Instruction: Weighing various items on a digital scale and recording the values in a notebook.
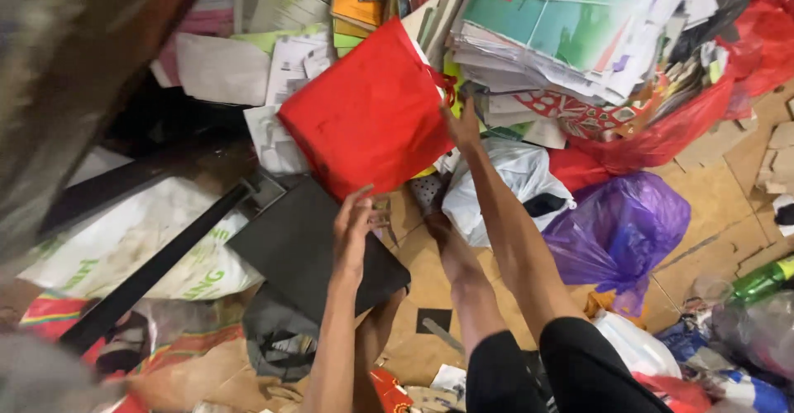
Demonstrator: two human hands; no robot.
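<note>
The red fabric bag (370,115), judged light, soft and floppy, is held up at twelve o'clock of the black board (318,252), gripped at its top corner by the right hand (463,128) and steadied from below by the open-fingered left hand (354,223).

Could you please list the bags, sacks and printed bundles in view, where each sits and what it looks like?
Red bag: centre, flat square fabric, held between left hand and right hand.
Paper stack: upper right, green-and-white printed sheets, bundled.
Purple bag: right, crumpled plastic.
White bag: centre, knotted plastic.
White sack: left, woven, green print.
Black board: below the red bag, flat.
</note>
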